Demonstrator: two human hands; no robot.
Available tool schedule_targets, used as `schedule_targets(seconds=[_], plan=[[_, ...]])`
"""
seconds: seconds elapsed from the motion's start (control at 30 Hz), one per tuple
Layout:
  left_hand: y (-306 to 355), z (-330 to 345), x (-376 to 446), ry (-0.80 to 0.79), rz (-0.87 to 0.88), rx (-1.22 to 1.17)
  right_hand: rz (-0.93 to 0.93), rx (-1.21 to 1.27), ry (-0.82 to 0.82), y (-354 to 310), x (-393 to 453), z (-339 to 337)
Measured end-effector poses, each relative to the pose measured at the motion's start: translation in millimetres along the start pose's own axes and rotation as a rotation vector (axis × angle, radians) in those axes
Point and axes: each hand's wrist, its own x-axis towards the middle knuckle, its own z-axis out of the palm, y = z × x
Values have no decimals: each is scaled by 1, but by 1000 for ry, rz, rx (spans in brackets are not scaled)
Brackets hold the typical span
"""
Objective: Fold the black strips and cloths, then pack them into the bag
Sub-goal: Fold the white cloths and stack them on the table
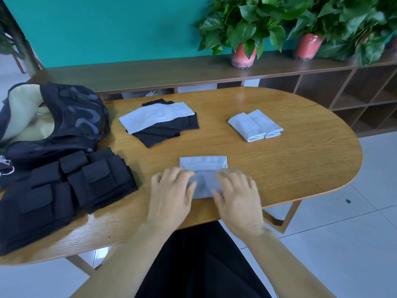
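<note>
Both bare forearms reach forward side by side, left hand [171, 190] and right hand [236, 193] lying palm-down close together, fingers spread and slightly bent (fingertips blurred), thumbs angled inward toward each other, pressing flat.

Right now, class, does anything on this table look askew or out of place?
Only slightly: the unfolded white cloth lies crooked across the black cloths, overhanging their left edge. The two folded cloths sit neatly side by side.
</note>
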Motion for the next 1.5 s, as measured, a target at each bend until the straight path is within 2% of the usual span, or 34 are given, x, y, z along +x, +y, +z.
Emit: schedule_targets(seconds=[0.07, 0.17, 0.27, 0.43, 0.57, 0.67, 0.77, 0.93, 1.0, 1.1, 1.2, 1.3, 1.5], plan=[[2, 3, -9, -130, 158, -7, -163, -33, -180, -3, -8, 4], [-9, 9, -22, -316, 220, 50, -137, -98, -354, 7, -18, 7], [-18, 8, -20, -339, 212, 20, -113, -130, -397, 17, -21, 2], [-22, 3, -5, -237, 346, 91, -104, -149, -367, 19, -17, -3], [-16, -10, 11, -329, 354, 163, -143, -75, -239, 12, -9, -5], [-15, -18, 17, -422, 328, 69, -196, 18, -176, 10, -2, -2], [-15, -20, 16, -387, 320, -52, -199, 67, -153, 15, 3, 3], [-15, -7, 15, -411, 369, -85, -127, 154, -229, 20, 14, 3], [-20, -2, 19, -403, 294, -217, -61, 221, -266, 25, 22, -1], [-22, -7, 32, -486, -6, -497, 129, 378, -330, 34, 33, -11], [-21, -12, 47, -495, -264, -641, 383, 598, -347, 42, 49, -11], [-19, -5, 62, -418, -444, -665, 577, 668, -345, 43, 64, 0], [-19, 20, 78, -369, -606, -451, 683, 535, -355, 36, 76, 22]])
